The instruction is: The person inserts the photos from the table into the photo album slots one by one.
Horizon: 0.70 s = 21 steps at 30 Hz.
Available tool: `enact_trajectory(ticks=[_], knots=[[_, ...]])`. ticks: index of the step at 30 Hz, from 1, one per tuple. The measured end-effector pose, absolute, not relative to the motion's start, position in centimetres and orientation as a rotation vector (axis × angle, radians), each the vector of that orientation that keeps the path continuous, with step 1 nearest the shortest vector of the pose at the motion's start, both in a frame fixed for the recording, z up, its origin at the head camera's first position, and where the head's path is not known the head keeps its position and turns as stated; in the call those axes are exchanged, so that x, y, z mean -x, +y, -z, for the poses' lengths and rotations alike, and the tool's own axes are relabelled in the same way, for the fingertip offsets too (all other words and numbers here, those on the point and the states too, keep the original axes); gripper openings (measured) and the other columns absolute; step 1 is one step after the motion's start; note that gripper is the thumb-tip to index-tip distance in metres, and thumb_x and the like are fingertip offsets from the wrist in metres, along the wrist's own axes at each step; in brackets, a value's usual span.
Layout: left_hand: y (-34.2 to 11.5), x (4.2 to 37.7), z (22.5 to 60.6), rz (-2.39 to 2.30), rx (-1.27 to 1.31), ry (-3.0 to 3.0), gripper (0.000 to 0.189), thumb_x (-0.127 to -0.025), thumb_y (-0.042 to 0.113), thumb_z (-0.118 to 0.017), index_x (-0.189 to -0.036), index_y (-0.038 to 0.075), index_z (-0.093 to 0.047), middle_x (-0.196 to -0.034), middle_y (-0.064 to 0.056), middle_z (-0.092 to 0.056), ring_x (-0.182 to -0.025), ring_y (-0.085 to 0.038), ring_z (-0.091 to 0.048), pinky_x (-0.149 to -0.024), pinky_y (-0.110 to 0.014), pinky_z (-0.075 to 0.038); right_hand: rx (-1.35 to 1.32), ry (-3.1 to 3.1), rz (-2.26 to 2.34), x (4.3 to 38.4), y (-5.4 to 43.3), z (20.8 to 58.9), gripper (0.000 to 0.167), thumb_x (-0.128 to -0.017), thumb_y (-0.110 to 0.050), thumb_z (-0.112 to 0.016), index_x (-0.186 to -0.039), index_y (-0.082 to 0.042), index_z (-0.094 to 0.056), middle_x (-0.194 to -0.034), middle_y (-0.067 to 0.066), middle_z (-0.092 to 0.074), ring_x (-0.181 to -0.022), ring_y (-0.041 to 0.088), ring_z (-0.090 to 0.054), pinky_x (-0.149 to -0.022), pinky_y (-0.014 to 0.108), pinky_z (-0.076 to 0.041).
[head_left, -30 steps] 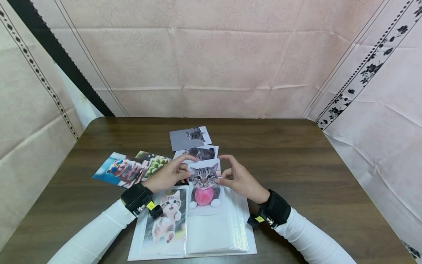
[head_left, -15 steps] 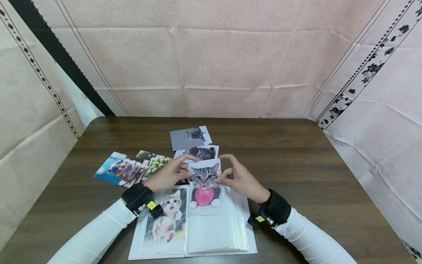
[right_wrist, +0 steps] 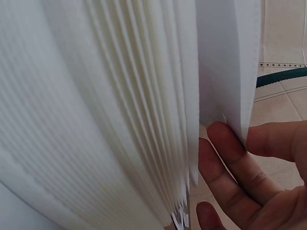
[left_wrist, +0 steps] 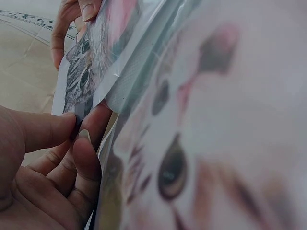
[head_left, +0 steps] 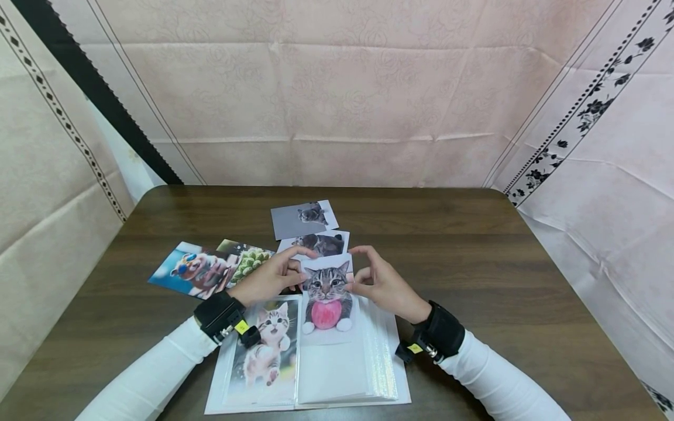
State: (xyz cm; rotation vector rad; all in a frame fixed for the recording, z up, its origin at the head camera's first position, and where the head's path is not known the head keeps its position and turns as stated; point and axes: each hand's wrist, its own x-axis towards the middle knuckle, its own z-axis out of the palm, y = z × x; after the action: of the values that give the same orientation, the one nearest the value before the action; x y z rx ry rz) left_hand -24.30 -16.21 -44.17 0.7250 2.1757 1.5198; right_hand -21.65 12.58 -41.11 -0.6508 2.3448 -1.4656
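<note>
A photo of a tabby cat with a round pink shape point(head_left: 327, 280) stands partway inside a clear pocket on the right page of an open photo album point(head_left: 332, 374). My left hand point(head_left: 271, 275) pinches the photo's left edge between thumb and fingers. On the opposite edge, the thumb and fingers of my right hand point(head_left: 387, 290) grip it. In the left wrist view the cat photo point(left_wrist: 79, 79) shows glossy film over its lower part. The right wrist view has the stacked album pages point(right_wrist: 139, 96) beside my right fingers point(right_wrist: 228, 143). A kitten photo point(head_left: 271, 345) fills the left page.
Beyond the album lie a grey cat photo point(head_left: 300, 221) and another cat photo point(head_left: 321, 243), partly covered. To the left, a photo of an animal in blue sunglasses point(head_left: 195, 270) overlaps a green plant photo point(head_left: 250, 261). All rest on a brown wooden table point(head_left: 474, 251).
</note>
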Motion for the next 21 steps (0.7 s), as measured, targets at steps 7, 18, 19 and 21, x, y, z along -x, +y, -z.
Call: enact_trajectory(ticks=[7,18,19,21], knots=[[-16.2,24.27,44.19,-1.516,-0.741,2.194,0.039,-0.105,0.004,-0.052,-0.142,0.012,-0.047,-0.085,-0.018,-0.064,-0.075,-0.027,-0.06,-0.072,-0.03,-0.049,0.633,2.346,1.456,21.69,12.52,41.07,0.058,-0.097,-0.004,-0.066,-0.144,-0.006,-0.032,-0.091,0.015,-0.074,-0.081,0.017,-0.061,-0.061,0.023,-0.038],[-16.09,24.13,44.17,-1.502,-0.745,2.212,0.036,-0.104,0.004,-0.053,-0.14,0.011,-0.049,-0.081,-0.019,-0.06,-0.069,-0.025,-0.055,-0.07,-0.029,-0.048,0.641,2.358,1.45,21.55,12.45,40.99,0.055,-0.097,-0.007,-0.068,-0.141,-0.007,-0.035,-0.09,0.014,-0.075,-0.08,0.018,-0.059,-0.06,0.024,-0.038],[-16.09,24.14,44.18,-1.5,-0.737,2.215,0.036,-0.104,0.004,-0.053,-0.139,0.012,-0.05,-0.08,-0.018,-0.06,-0.069,-0.025,-0.054,-0.069,-0.029,-0.048,0.641,2.358,1.449,21.54,12.43,40.98,0.055,-0.097,-0.007,-0.068,-0.141,-0.007,-0.035,-0.09,0.014,-0.075,-0.078,0.018,-0.058,-0.059,0.024,-0.037],[-16.09,24.15,44.18,-1.498,-0.723,2.215,0.036,-0.104,0.004,-0.053,-0.139,0.013,-0.05,-0.08,-0.017,-0.059,-0.068,-0.025,-0.053,-0.069,-0.029,-0.047,0.641,2.358,1.45,21.5,12.39,40.92,0.055,-0.097,-0.007,-0.068,-0.14,-0.006,-0.035,-0.089,0.014,-0.074,-0.076,0.019,-0.057,-0.059,0.024,-0.037]])
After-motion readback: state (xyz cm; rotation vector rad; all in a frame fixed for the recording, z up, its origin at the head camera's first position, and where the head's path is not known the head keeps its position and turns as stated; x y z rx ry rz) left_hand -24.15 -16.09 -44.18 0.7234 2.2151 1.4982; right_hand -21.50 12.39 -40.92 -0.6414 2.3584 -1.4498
